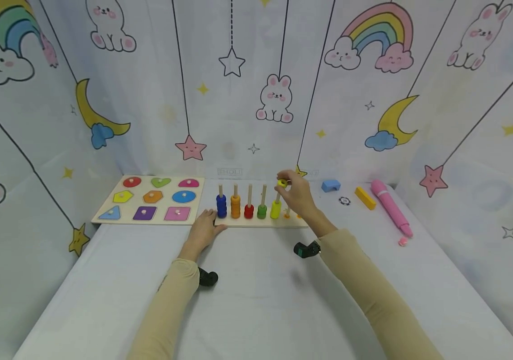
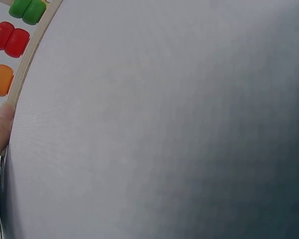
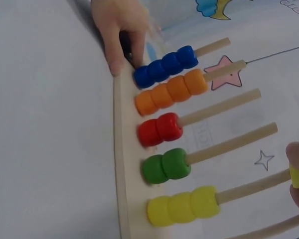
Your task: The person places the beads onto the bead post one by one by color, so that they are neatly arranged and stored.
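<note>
A wooden bead-peg board (image 1: 238, 223) stands on the table, its upright pegs carrying blue beads (image 1: 221, 206), orange beads (image 1: 235, 206), red beads (image 1: 249, 211), green beads (image 1: 262, 211) and three yellow beads (image 3: 183, 205). My right hand (image 1: 299, 190) pinches another yellow bead (image 1: 282, 183) at the top of the yellow peg (image 3: 254, 186). At the board's left end rests my left hand (image 1: 203, 232), its thumb (image 2: 2, 127) extended along the front edge and its other fingers beside the blue peg. The right hand partly hides the board's right end.
Left of the pegs lies a shape puzzle board (image 1: 148, 214) with coloured knobbed pieces. Toward the right are a blue block (image 1: 331, 185), a small black-and-white piece (image 1: 344, 201), a yellow block (image 1: 365, 198), a pink tube-shaped toy (image 1: 390, 207) and a small pink piece (image 1: 402, 241). A patterned cloth wall stands behind.
</note>
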The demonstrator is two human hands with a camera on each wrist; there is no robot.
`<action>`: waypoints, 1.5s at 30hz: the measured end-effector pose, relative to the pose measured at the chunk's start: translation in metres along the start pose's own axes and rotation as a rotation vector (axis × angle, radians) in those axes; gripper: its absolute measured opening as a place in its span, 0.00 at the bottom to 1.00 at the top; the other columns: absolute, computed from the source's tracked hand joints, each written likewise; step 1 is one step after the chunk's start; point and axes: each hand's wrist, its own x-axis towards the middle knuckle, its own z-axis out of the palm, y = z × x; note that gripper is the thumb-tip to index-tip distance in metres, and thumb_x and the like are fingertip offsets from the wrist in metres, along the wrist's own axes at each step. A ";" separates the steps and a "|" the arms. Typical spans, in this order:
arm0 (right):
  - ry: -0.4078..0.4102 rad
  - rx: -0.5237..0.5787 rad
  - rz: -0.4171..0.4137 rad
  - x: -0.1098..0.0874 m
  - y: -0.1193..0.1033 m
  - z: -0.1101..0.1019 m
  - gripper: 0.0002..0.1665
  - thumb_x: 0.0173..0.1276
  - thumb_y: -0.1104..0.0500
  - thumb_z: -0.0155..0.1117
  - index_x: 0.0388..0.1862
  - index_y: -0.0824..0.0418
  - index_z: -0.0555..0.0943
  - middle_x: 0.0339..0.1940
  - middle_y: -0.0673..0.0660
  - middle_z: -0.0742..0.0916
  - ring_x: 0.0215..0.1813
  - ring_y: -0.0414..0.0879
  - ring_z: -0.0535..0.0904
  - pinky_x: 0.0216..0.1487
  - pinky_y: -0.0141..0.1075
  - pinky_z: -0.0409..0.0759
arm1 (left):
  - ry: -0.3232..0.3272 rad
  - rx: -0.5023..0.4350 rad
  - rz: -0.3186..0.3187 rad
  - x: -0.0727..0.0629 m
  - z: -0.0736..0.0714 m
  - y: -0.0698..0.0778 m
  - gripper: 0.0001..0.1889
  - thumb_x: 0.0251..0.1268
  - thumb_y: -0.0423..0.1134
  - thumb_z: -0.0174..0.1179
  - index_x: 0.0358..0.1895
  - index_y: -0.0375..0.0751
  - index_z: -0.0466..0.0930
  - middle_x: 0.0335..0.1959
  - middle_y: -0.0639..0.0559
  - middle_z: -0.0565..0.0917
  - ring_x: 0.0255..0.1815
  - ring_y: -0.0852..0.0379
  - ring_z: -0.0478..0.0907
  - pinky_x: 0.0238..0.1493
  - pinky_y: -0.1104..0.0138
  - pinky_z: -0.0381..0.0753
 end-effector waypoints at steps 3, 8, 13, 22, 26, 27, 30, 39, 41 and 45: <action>-0.024 -0.016 0.019 0.001 0.000 0.000 0.19 0.59 0.69 0.68 0.49 0.69 0.77 0.44 0.61 0.83 0.46 0.51 0.79 0.50 0.38 0.80 | -0.005 0.000 -0.002 0.000 0.001 0.001 0.36 0.66 0.51 0.58 0.65 0.23 0.63 0.66 0.30 0.65 0.70 0.36 0.56 0.70 0.51 0.55; -0.022 -0.018 0.025 0.000 0.000 -0.001 0.19 0.60 0.68 0.68 0.50 0.69 0.77 0.45 0.60 0.83 0.49 0.52 0.79 0.52 0.37 0.78 | -0.008 0.005 -0.006 0.001 0.002 -0.001 0.37 0.66 0.51 0.57 0.65 0.23 0.62 0.66 0.30 0.65 0.70 0.36 0.56 0.70 0.51 0.55; 0.055 -0.011 -0.021 -0.010 0.002 -0.009 0.17 0.60 0.70 0.66 0.48 0.70 0.77 0.44 0.62 0.84 0.47 0.54 0.80 0.50 0.39 0.80 | -0.022 0.005 -0.012 0.004 0.003 0.001 0.36 0.67 0.51 0.57 0.66 0.23 0.62 0.67 0.31 0.64 0.70 0.37 0.55 0.71 0.52 0.54; 0.010 0.037 -0.007 -0.043 0.009 -0.035 0.16 0.59 0.73 0.64 0.47 0.71 0.77 0.41 0.61 0.84 0.44 0.52 0.81 0.46 0.38 0.82 | -0.021 0.003 0.004 0.004 0.006 0.007 0.37 0.66 0.51 0.57 0.65 0.23 0.62 0.66 0.30 0.64 0.70 0.37 0.56 0.70 0.51 0.55; -0.139 0.066 0.068 -0.065 0.010 -0.046 0.21 0.58 0.72 0.65 0.52 0.71 0.75 0.43 0.62 0.84 0.45 0.53 0.81 0.45 0.41 0.83 | -0.019 0.007 -0.004 0.002 0.004 0.003 0.37 0.66 0.51 0.58 0.65 0.23 0.62 0.66 0.30 0.64 0.70 0.36 0.56 0.70 0.51 0.55; -0.174 0.065 0.085 -0.071 0.011 -0.050 0.23 0.58 0.72 0.66 0.53 0.71 0.74 0.43 0.63 0.83 0.45 0.53 0.81 0.45 0.41 0.83 | -0.018 0.010 -0.003 0.002 0.004 0.002 0.37 0.66 0.51 0.57 0.65 0.23 0.62 0.66 0.30 0.64 0.70 0.36 0.56 0.70 0.51 0.55; -0.244 0.036 0.113 -0.091 0.017 -0.060 0.24 0.59 0.70 0.66 0.55 0.69 0.74 0.44 0.61 0.83 0.45 0.52 0.81 0.45 0.42 0.83 | -0.014 0.020 0.003 0.002 0.003 0.000 0.36 0.66 0.51 0.57 0.65 0.22 0.62 0.66 0.30 0.64 0.70 0.36 0.56 0.70 0.51 0.55; -0.240 0.002 0.161 -0.146 0.032 -0.093 0.21 0.58 0.71 0.66 0.52 0.67 0.76 0.41 0.60 0.84 0.43 0.53 0.81 0.44 0.43 0.83 | -0.014 0.009 -0.005 0.002 0.000 -0.001 0.36 0.67 0.50 0.57 0.65 0.22 0.62 0.66 0.30 0.64 0.70 0.36 0.55 0.70 0.51 0.53; -0.227 0.002 0.160 -0.157 0.035 -0.098 0.21 0.57 0.73 0.66 0.50 0.68 0.76 0.40 0.61 0.84 0.42 0.53 0.81 0.43 0.45 0.83 | -0.014 0.006 -0.003 0.001 0.000 0.000 0.36 0.66 0.50 0.57 0.65 0.22 0.62 0.66 0.30 0.64 0.70 0.36 0.55 0.70 0.51 0.53; -0.216 -0.018 0.170 -0.179 0.038 -0.111 0.21 0.57 0.73 0.67 0.50 0.69 0.77 0.40 0.62 0.85 0.42 0.54 0.81 0.42 0.46 0.83 | -0.008 -0.002 -0.003 -0.001 -0.001 0.001 0.36 0.66 0.50 0.57 0.65 0.22 0.62 0.66 0.29 0.64 0.70 0.36 0.55 0.70 0.51 0.53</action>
